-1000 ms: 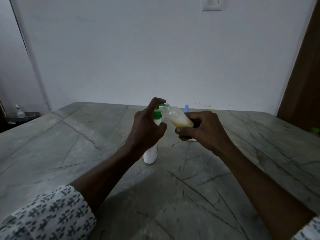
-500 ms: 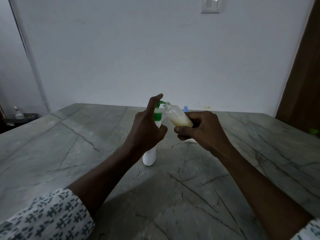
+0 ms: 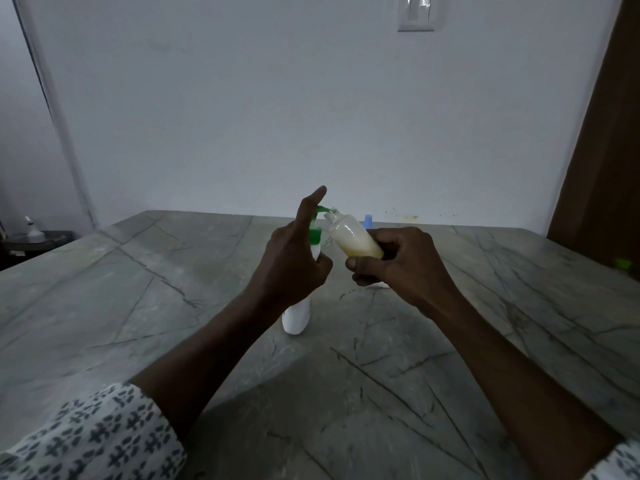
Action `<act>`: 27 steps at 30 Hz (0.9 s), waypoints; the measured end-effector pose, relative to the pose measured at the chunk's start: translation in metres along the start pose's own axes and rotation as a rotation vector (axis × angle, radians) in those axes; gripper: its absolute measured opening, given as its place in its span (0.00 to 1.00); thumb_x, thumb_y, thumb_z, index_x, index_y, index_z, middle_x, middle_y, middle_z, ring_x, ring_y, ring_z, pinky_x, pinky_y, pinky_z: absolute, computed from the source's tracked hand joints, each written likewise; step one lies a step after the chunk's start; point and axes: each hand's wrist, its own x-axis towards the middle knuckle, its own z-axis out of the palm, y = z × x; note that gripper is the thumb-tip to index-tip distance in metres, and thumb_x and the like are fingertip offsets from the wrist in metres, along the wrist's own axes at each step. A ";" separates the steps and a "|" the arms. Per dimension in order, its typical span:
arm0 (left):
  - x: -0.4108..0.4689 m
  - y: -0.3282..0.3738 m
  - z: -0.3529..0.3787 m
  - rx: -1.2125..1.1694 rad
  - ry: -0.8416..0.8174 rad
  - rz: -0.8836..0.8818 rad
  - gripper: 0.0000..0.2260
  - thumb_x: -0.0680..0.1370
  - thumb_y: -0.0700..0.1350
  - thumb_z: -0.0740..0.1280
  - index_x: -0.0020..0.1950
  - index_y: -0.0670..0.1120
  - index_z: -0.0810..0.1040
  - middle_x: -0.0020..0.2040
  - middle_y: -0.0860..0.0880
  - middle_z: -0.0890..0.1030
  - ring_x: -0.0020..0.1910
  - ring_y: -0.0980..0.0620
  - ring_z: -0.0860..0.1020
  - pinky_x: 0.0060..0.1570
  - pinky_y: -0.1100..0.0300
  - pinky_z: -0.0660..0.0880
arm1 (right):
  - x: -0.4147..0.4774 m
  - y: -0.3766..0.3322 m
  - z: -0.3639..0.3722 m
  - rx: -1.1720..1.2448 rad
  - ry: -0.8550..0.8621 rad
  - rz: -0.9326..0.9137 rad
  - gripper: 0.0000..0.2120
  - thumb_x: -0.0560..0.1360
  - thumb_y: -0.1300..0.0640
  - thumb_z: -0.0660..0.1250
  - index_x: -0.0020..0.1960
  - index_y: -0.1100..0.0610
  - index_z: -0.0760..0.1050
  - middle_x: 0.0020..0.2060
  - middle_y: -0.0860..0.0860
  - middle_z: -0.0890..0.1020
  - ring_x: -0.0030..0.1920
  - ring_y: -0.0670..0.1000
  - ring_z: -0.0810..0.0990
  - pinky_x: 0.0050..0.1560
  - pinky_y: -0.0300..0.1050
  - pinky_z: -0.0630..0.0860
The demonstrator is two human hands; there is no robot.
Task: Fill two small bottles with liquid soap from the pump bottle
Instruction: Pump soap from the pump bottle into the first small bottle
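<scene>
The left hand (image 3: 294, 258) grasps the white plastic pump bottle (image 3: 296, 317) high up, fingers and thumb curled round its neck just under the green pump head (image 3: 316, 233). Its forefinger is lifted off the pump and points straight towards 12 o'clock. The pump bottle stands upright on the grey-green veined stone tabletop (image 3: 138, 306), near the middle of it.

At 3 o'clock from that hand, close beside it, the right hand (image 3: 398, 265) is clenched round the bottom end of a small clear plastic bottle (image 3: 353, 239). This bottle holds pale yellow liquid and is held off the tabletop, tilted with its mouth towards 10 o'clock. The mouth meets the tip of the green spout (image 3: 323, 210).

Behind the right hand, at its 11 o'clock, a blue cap (image 3: 368, 220) shows above the knuckles; what it sits on is mostly hidden.

A white, dark-printed sleeve (image 3: 86, 438) covers the left forearm at 7 o'clock of the view. A white wall switch (image 3: 415, 12) sits at 1 o'clock, and a small green object (image 3: 623, 263) lies at the tabletop's 3 o'clock edge.
</scene>
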 end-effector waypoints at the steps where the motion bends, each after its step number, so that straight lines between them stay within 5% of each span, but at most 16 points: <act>1: 0.000 0.000 0.000 0.001 0.005 0.004 0.42 0.69 0.35 0.73 0.78 0.49 0.58 0.58 0.53 0.77 0.44 0.50 0.80 0.48 0.60 0.80 | 0.000 0.000 0.001 0.006 0.000 0.004 0.22 0.68 0.61 0.78 0.60 0.63 0.80 0.45 0.59 0.86 0.35 0.53 0.87 0.43 0.49 0.85; 6: 0.000 0.000 0.001 0.003 0.050 -0.003 0.31 0.70 0.35 0.73 0.72 0.46 0.69 0.57 0.51 0.80 0.44 0.55 0.77 0.44 0.81 0.69 | -0.001 0.005 0.001 0.026 -0.005 0.024 0.21 0.68 0.61 0.78 0.59 0.63 0.80 0.45 0.59 0.86 0.36 0.54 0.87 0.44 0.53 0.85; 12: 0.000 0.003 0.003 0.019 0.078 -0.007 0.28 0.71 0.35 0.72 0.70 0.47 0.72 0.56 0.46 0.83 0.46 0.54 0.79 0.47 0.69 0.75 | -0.002 0.011 0.005 0.075 -0.008 0.058 0.21 0.67 0.62 0.79 0.59 0.63 0.81 0.45 0.59 0.86 0.36 0.56 0.87 0.45 0.57 0.84; 19: 0.002 -0.002 0.003 0.028 -0.017 0.007 0.47 0.70 0.36 0.75 0.81 0.47 0.50 0.60 0.52 0.77 0.42 0.54 0.78 0.39 0.80 0.70 | -0.001 0.008 0.003 0.100 0.016 0.041 0.22 0.67 0.61 0.78 0.60 0.64 0.80 0.45 0.59 0.86 0.37 0.56 0.87 0.45 0.55 0.84; 23: 0.002 -0.001 0.002 0.037 -0.004 -0.013 0.44 0.70 0.36 0.75 0.79 0.44 0.54 0.62 0.45 0.79 0.43 0.49 0.80 0.42 0.70 0.73 | -0.001 0.007 0.003 0.127 0.014 0.043 0.22 0.67 0.62 0.78 0.60 0.64 0.80 0.45 0.60 0.86 0.37 0.56 0.87 0.45 0.55 0.84; 27: 0.001 0.002 0.003 0.035 0.039 -0.050 0.34 0.71 0.37 0.75 0.73 0.43 0.64 0.62 0.47 0.80 0.44 0.54 0.77 0.42 0.79 0.68 | -0.001 0.009 0.003 0.115 0.009 0.050 0.20 0.67 0.62 0.79 0.57 0.62 0.81 0.43 0.59 0.86 0.37 0.57 0.87 0.45 0.57 0.84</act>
